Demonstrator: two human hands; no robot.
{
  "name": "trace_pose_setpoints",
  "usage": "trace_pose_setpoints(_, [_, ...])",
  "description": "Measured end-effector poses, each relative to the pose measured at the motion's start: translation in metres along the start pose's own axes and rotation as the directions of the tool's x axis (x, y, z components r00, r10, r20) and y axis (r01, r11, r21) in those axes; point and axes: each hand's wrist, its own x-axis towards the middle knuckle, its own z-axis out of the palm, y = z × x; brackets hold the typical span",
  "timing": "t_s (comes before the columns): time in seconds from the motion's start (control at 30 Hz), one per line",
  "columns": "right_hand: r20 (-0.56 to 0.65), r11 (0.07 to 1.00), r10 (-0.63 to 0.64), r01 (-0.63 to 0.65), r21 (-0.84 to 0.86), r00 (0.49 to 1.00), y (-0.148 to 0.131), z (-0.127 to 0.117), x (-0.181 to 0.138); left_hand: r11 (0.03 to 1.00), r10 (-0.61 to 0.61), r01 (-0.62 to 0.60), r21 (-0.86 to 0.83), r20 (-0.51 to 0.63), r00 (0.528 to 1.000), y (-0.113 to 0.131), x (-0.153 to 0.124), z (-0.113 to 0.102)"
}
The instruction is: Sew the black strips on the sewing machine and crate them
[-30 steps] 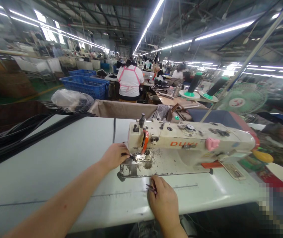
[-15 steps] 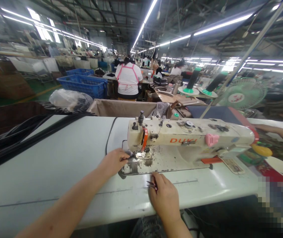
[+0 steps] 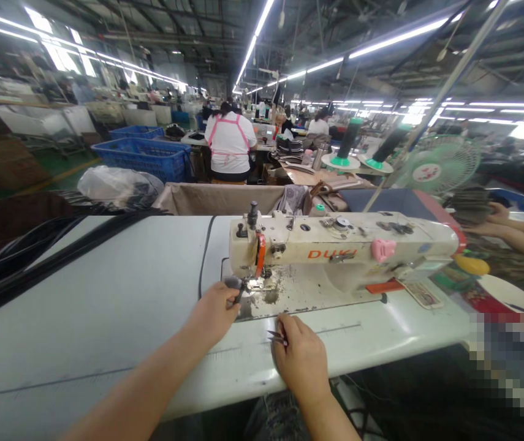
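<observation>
Where the black strip [image 3: 203,254] sits: on the worktable [image 3: 151,294], running from the far edge at 11 o'clock round to 9, then out of sight behind the left hand. Clock centred on the presser foot [image 3: 256,284], 12 = away from wearer.
Left hand [image 3: 216,311]: 8 o'clock, just beside the foot. Thumb and fingers pinched together on a dark piece, looks like the near end of that strip; the join is hidden. Can't tell if it's under the foot.
Right hand [image 3: 302,354]: 5 o'clock, on the table just in front of the machine bed. Fingers curled round thread snips [image 3: 277,337], blades slightly apart, tips toward 9.
Strip at foot: my read, the step is placing and steadying the strip by hand. Next move calls for a square, flat strip, left fingertips clear of the needle, snips kept off the bed.
Flatbed sewing machine [image 3: 335,245]: arm runs from the foot toward 3; pink block [image 3: 383,249] on its front face.
Strip bundle [image 3: 82,245]: long black lengths, between 9 and 10, well apart from the left hand.
Far side: fabric-sided bin [image 3: 229,199] at 12, blue crate [image 3: 144,160] at 11, green fan [image 3: 429,171] at 2.
Co-worker [image 3: 229,144]: seated at 12, back turned, white top.
</observation>
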Motion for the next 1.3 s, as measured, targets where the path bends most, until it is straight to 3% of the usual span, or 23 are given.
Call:
trace_pose_setpoints(0.17, [0.01, 1.0, 0.002, -0.002, 0.008, 1.0, 0.0, 0.0, -0.001, 0.999, -0.035, 0.035, -0.006, -0.016, 0.999, 0.018, -0.017, 0.024])
trace_pose_setpoints(0.33, [0.009, 1.0, 0.002, -0.003, 0.017, 1.0, 0.0, 0.001, -0.002, 0.995, -0.056, 0.054, 0.084, 0.019, 0.998, 0.032, -0.022, 0.025])
trace_pose_setpoints(0.67, [-0.014, 0.998, 0.012, -0.011, 0.056, 1.0, -0.001, 0.003, -0.004, 0.988, 0.066, -0.083, 0.13, 0.13, 0.989, 0.016, -0.037, 0.028])
trace_pose_setpoints(0.83, [-0.021, 0.946, -0.018, 0.024, 0.323, 1.0, 0.005, -0.006, -0.006, 0.954, 0.006, -0.071, 0.293, 0.218, 0.976, 0.037, -0.049, 0.01])
trace_pose_setpoints(0.9, [-0.005, 0.866, 0.027, -0.021, 0.5, 1.0, 0.011, -0.015, -0.014, 0.924, 0.007, -0.097, 0.37, 0.239, 0.971, 0.046, -0.054, 0.002])
trace_pose_setpoints(0.97, [0.031, 0.75, 0.158, -0.141, 0.646, 0.987, 0.018, -0.024, -0.03, 0.895, 0.059, -0.151, 0.421, 0.224, 0.973, 0.046, -0.058, -0.002])
trace_pose_setpoints(1.03, [0.072, 0.64, 0.333, -0.281, 0.715, 0.94, 0.027, -0.03, -0.052, 0.863, 0.175, -0.238, 0.446, 0.177, 0.968, 0.036, -0.058, -0.001])
trace_pose_setpoints(1.13, [0.081, 0.541, 0.581, -0.459, 0.705, 0.81, 0.045, -0.029, -0.091, 0.812, 0.406, -0.406, 0.418, 0.095, 0.909, 0.009, -0.05, 0.008])
trace_pose_setpoints(1.2, [0.065, 0.479, 0.714, -0.555, 0.68, 0.697, 0.062, -0.025, -0.118, 0.773, 0.532, -0.514, 0.373, 0.063, 0.845, -0.009, -0.041, 0.017])
trace_pose_setpoints(1.3, [0.017, 0.356, 0.871, -0.657, 0.664, 0.49, 0.094, -0.022, -0.159, 0.717, 0.609, -0.579, 0.388, 0.054, 0.791, -0.026, -0.032, 0.028])
